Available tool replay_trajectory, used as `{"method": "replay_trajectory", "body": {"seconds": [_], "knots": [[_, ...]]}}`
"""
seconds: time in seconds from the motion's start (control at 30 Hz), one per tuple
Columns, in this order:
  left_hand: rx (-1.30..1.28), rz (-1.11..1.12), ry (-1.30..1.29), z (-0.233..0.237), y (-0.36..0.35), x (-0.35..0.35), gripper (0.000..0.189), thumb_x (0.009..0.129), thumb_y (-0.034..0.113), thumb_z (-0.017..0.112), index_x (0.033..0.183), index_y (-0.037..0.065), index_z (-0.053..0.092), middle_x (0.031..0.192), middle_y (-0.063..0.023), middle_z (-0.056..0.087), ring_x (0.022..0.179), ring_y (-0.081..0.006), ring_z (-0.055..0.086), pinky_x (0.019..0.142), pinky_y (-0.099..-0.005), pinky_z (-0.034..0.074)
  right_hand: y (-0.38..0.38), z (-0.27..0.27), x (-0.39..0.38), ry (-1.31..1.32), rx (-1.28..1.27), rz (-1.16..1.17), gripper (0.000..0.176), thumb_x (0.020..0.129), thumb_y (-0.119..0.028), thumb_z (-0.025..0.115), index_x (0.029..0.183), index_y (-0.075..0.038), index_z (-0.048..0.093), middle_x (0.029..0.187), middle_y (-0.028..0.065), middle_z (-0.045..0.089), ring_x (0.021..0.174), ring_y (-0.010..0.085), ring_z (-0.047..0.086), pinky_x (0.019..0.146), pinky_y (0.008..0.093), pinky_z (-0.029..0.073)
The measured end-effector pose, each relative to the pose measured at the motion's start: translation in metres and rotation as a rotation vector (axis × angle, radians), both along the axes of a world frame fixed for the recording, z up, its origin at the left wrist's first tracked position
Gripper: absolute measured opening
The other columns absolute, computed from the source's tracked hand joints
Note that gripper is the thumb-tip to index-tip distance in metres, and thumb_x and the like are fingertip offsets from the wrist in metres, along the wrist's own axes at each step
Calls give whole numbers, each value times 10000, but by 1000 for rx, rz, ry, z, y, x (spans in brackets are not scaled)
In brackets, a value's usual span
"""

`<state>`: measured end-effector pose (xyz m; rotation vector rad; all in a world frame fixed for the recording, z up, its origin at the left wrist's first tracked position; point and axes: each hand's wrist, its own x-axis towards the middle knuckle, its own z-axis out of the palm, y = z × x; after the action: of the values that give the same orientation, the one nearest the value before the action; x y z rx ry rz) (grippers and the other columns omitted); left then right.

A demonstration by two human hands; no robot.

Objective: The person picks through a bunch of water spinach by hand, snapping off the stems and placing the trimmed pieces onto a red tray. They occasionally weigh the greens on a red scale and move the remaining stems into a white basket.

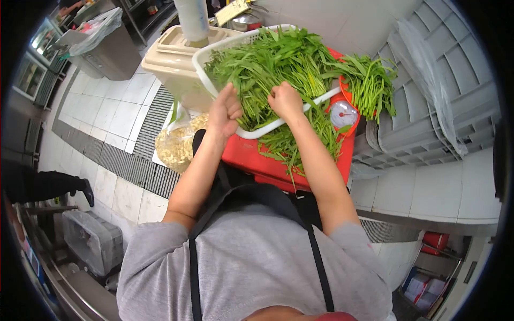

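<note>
A heap of water spinach [273, 59] fills a white plastic basket [257, 132] in front of me. My left hand [225, 111] is at the basket's near left rim, its fingers curled in; anything inside them is hidden. Over the near side of the heap, my right hand [286, 100] is closed in a fist against the stems, apparently gripping some of them. Loose greens [292, 150] lie below the basket on a red surface [241, 155]. To the right, a bundle of long stems [369, 83] rests on an orange dial scale [343, 114].
A clear bag of pale pieces [174, 147] sits left of the red surface. Behind it stands a beige lidded bin [182, 64]. Grey crates [428, 107] line the right wall. A grey trash bin [110, 53] and a person's leg [59, 183] are at left.
</note>
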<state>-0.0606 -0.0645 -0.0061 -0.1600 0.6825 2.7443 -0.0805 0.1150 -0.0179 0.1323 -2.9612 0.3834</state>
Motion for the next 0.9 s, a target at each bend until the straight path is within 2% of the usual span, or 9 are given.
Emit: {"method": "replay_trajectory", "body": {"seconds": [0.1,0.2,0.4,0.47,0.53,0.63,0.67,0.73,0.9], "knots": [[-221,-71,-83,-6,6,2,175,810,191,560,903,43,552,537,89,305,383,-25,213,345,-185,153,7,31,18,206,-355,47,161,705,-177,572,745,-29,621,758,127,571,680,273,558,611,359,447],[-338,-182,-67,-4,32,8,156,816,175,556,925,62,562,581,72,387,387,-23,235,341,-176,157,19,36,30,181,-558,17,169,710,-197,591,752,-37,626,765,132,576,661,270,561,624,336,447],[-154,94,-119,-5,47,-6,146,818,179,547,899,58,557,588,55,364,410,-37,248,351,-188,167,-3,18,12,145,-405,127,190,690,-225,609,756,-48,637,747,143,611,688,294,584,652,367,464],[-67,154,-66,-1,34,-5,150,824,198,539,885,61,551,588,51,356,410,-37,244,349,-190,170,-16,17,6,-215,19,-28,187,694,-224,600,749,-50,642,755,142,615,699,304,589,684,365,474],[-90,165,-44,2,18,0,166,827,212,537,895,61,548,588,54,353,411,-33,242,350,-184,174,-16,2,-6,-236,62,-33,191,688,-224,602,755,-50,645,764,155,613,718,309,592,716,364,476],[-120,121,-27,0,0,6,182,831,228,537,896,58,546,591,55,356,409,-29,243,351,-172,172,-6,23,-11,-72,-341,57,201,686,-217,580,749,-34,635,749,173,605,701,295,591,698,366,472],[-119,121,-35,-1,1,7,182,831,228,537,896,58,546,591,55,356,409,-29,243,351,-172,172,2,24,-15,96,-432,83,217,693,-225,567,750,-24,625,728,151,608,679,278,588,663,351,468],[-166,61,-87,-2,9,6,180,822,209,535,898,46,535,545,84,296,412,-30,214,366,-186,147,20,44,-15,-61,-611,37,225,686,-234,580,741,-19,615,713,133,606,652,267,580,632,330,462],[-199,-96,-38,5,42,14,182,815,201,550,896,38,547,536,88,296,398,-23,213,358,-189,150,46,62,25,-212,-994,-38,178,790,-153,547,811,24,553,641,51,579,540,98,540,498,225,414]]}}
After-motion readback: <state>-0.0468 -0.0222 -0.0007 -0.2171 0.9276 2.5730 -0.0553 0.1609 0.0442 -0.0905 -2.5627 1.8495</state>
